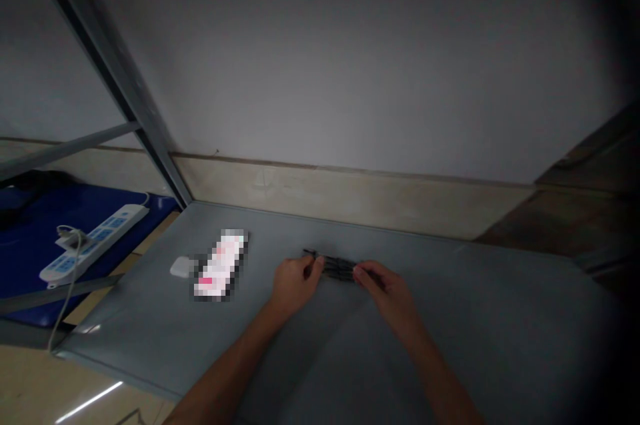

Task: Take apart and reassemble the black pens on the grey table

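We log a grey mat (450, 318) as the work surface, running back to the wall. On it lie a blurred white-and-pink packet (221, 265), a small white plastic block (181, 267) just beside that, and a dark slender bundle (333, 267) farther right.
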`<action>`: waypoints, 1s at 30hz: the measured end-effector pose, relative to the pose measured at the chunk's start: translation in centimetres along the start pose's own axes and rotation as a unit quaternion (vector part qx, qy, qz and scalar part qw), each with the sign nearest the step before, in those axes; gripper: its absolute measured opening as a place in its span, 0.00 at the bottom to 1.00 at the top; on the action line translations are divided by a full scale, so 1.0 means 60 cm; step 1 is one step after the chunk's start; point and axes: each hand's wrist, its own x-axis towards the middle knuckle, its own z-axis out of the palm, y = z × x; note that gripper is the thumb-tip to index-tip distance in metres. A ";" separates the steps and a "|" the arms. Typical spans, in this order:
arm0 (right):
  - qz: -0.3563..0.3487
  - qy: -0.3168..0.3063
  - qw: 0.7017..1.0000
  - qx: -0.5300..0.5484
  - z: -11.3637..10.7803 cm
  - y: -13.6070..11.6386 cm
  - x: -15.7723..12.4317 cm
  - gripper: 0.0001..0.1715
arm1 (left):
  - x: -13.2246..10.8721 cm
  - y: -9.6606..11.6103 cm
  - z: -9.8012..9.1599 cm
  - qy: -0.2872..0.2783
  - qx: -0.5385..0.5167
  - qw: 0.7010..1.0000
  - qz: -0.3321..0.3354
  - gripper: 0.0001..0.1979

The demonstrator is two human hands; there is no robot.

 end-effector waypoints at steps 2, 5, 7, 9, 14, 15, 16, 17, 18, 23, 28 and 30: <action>0.001 0.001 1.000 0.004 0.001 0.003 0.001 0.20 | 0.001 0.001 -0.001 0.003 -0.001 1.000 -0.007 0.26; -0.006 0.000 1.000 0.009 0.001 0.002 0.002 0.20 | 0.002 0.000 -0.003 0.000 -0.007 1.000 -0.006 0.26; -0.007 -0.002 1.000 0.010 0.000 -0.006 0.001 0.19 | 0.003 -0.001 -0.003 -0.002 -0.014 1.000 -0.001 0.27; -0.003 -0.002 1.000 0.011 0.000 -0.016 -0.002 0.20 | 0.003 -0.002 -0.003 -0.002 -0.019 1.000 0.002 0.27; 0.017 0.000 1.000 -0.004 0.002 -0.036 -0.008 0.30 | 0.003 -0.004 0.000 -0.008 -0.039 0.999 0.001 0.27; 0.018 0.000 1.000 -0.006 0.002 -0.036 -0.008 0.30 | 0.004 -0.004 0.001 -0.009 -0.047 0.999 0.000 0.27; 0.017 0.000 1.000 -0.009 0.002 -0.035 -0.008 0.30 | 0.004 -0.005 0.002 -0.009 -0.057 0.998 0.000 0.27; 0.013 -0.002 1.000 -0.010 0.003 -0.032 -0.007 0.29 | 0.005 -0.005 0.003 -0.007 -0.070 0.998 -0.002 0.27; 0.009 -0.005 1.000 -0.008 0.002 -0.029 -0.005 0.28 | 0.005 -0.006 0.003 -0.004 -0.087 0.996 -0.005 0.27; 0.000 -0.020 1.000 0.007 0.002 -0.017 -0.002 0.19 | 0.009 -0.010 0.001 0.010 -0.145 0.989 -0.013 0.27; 0.013 -0.008 1.000 -0.005 0.004 -0.018 -0.007 0.30 | 0.007 -0.007 0.000 0.003 -0.093 0.996 -0.011 0.26; 0.015 -0.002 1.000 -0.014 0.004 -0.019 -0.008 0.33 | 0.005 -0.006 0.002 -0.003 -0.075 0.997 -0.009 0.26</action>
